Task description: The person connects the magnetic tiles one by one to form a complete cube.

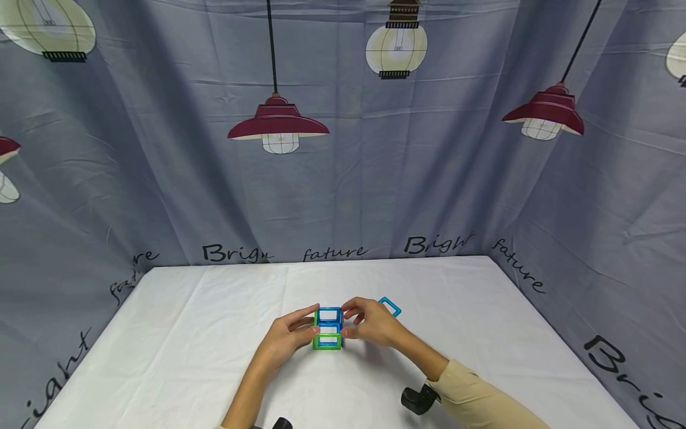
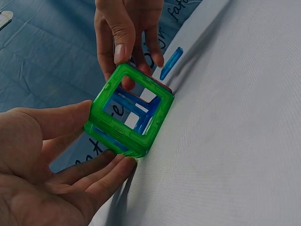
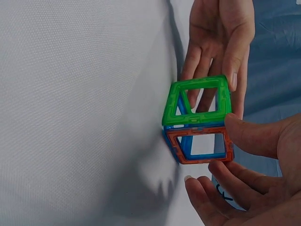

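A small cube of see-through magnetic tiles [image 1: 328,325] sits on the white table between the two hands. Its green front tile [image 2: 161,113] has an open square middle, and blue tile frames show through it. An orange-red tile [image 3: 207,161] makes up the side by the right hand. My left hand [image 1: 289,335] holds the cube's left side, thumb on the upper corner and fingertips along the lower edge. From the other side my right hand [image 1: 374,322] pinches it, thumb at a top corner and forefinger by the red tile's edge, with the other fingers spread.
A loose blue tile [image 1: 395,308] lies on the table just behind the right hand. The white tablecloth [image 1: 214,333] spreads around, with a grey curtain [image 1: 343,196] printed with lamps and lettering standing along its back and sides. Black wrist devices [image 1: 420,399] sit at both forearms.
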Available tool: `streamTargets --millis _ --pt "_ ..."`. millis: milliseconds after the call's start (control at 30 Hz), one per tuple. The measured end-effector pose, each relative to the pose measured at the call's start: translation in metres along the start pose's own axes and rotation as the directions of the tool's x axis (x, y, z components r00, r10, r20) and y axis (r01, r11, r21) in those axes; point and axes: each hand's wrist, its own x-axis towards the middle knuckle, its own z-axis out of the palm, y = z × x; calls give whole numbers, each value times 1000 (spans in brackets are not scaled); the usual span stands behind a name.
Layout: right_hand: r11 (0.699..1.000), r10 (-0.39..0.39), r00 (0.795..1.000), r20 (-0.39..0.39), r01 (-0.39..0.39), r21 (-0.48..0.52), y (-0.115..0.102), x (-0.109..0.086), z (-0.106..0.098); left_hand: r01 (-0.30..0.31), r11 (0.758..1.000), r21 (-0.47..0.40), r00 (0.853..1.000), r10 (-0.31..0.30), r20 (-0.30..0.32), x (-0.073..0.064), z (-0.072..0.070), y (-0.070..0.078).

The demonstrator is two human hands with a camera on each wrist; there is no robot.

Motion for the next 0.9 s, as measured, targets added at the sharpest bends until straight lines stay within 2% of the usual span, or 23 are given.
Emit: streamTargets --millis 767,900 --pt "998 48 999 5 -48 39 -1 2 1 8 1000 -17 1000 -8 -5 -3 3 5" --pt "997 69 998 -11 -68 21 -1 3 0 13 1000 0 1000 -13 -24 -4 5 8"
